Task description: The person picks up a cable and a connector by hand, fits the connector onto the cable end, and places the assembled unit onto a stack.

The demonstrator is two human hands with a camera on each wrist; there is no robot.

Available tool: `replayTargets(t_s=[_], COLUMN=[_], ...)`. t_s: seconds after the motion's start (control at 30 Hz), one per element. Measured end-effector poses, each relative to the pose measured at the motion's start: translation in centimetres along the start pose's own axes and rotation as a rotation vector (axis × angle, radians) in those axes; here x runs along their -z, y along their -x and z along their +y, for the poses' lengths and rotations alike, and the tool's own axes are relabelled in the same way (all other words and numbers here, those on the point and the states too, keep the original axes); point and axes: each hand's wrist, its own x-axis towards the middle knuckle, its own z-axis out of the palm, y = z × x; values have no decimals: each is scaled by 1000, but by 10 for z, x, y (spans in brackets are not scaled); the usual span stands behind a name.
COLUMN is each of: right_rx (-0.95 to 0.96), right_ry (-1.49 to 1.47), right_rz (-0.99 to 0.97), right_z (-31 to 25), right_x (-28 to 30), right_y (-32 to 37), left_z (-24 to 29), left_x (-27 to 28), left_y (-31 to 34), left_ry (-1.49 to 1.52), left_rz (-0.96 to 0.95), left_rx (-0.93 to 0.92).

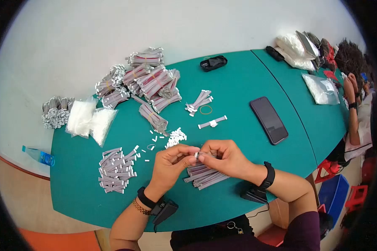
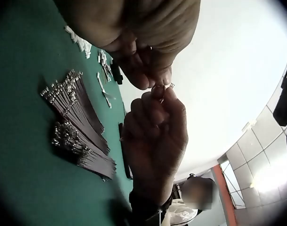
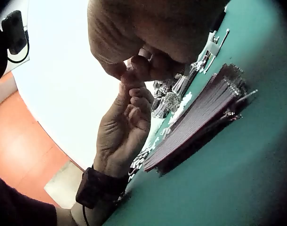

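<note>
My left hand (image 1: 168, 168) and right hand (image 1: 225, 158) meet fingertip to fingertip above the green table. Between the left thumb and forefinger I pinch a small white connector housing (image 1: 196, 154). The right thumb and forefinger pinch a thin grey ribbon cable right beside it; fingers hide most of both pieces. Below the hands lies a stack of grey-purple ribbon cables (image 1: 207, 178), whose bare metal terminals (image 2: 70, 80) show in the left wrist view. Loose white housings (image 1: 176, 137) are heaped just beyond the left hand. A pile of cables with white ends (image 1: 117, 170) lies to the left.
Bundled ribbon cables (image 1: 153, 79) are piled at the back, near bags of white parts (image 1: 88, 119). One cable with a white wrap (image 1: 213, 123), a rubber band (image 1: 205, 109) and a phone (image 1: 269, 120) lie on the table (image 1: 234, 83). Another person's arm (image 1: 352, 117) is at far right.
</note>
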Motion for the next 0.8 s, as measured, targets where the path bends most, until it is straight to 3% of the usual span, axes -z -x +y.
replayTargets(t_s=[0.07, 0.1, 0.37, 0.8], right_rx=[12, 75, 53, 107], right_ry=[51, 25, -38, -73], right_rz=[21, 19, 12, 3], right_z=[4, -3, -15, -13], right_x=[5, -11, -17, -22], right_y=[-1, -8, 6, 11], left_z=[-9, 12, 9, 3], left_x=[-2, 9, 0, -2], left_y=[-6, 0, 6, 8], left_ry=[17, -26, 158, 200], left_rz=[-10, -28, -99, -110], left_rx=[-38, -73, -64, -157])
